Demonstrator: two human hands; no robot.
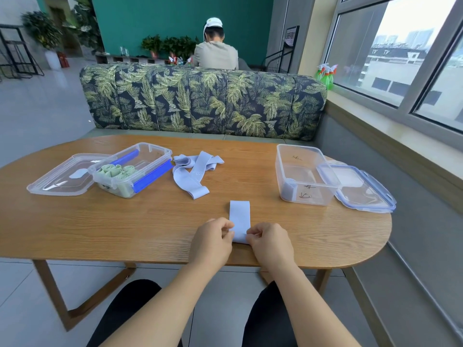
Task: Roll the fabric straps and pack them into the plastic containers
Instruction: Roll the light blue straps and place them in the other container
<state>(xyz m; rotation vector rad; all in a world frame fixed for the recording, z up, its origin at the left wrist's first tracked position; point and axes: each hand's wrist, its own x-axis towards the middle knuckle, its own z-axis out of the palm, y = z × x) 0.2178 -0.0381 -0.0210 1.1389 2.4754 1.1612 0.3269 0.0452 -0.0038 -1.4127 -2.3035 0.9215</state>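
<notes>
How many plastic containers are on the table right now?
2. The left container holds green rolls; the right container holds one lavender roll in its near corner. None appears hidden.

strap point(240, 219) near end: hidden under fingers point(226, 230) | right container point(307, 171) marks: unreadable | forearms point(175, 296): cut off at bottom edge

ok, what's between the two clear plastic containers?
Head view: loose pale blue fabric straps beside the left clear plastic container, then bare wooden tabletop to the right container.
</notes>
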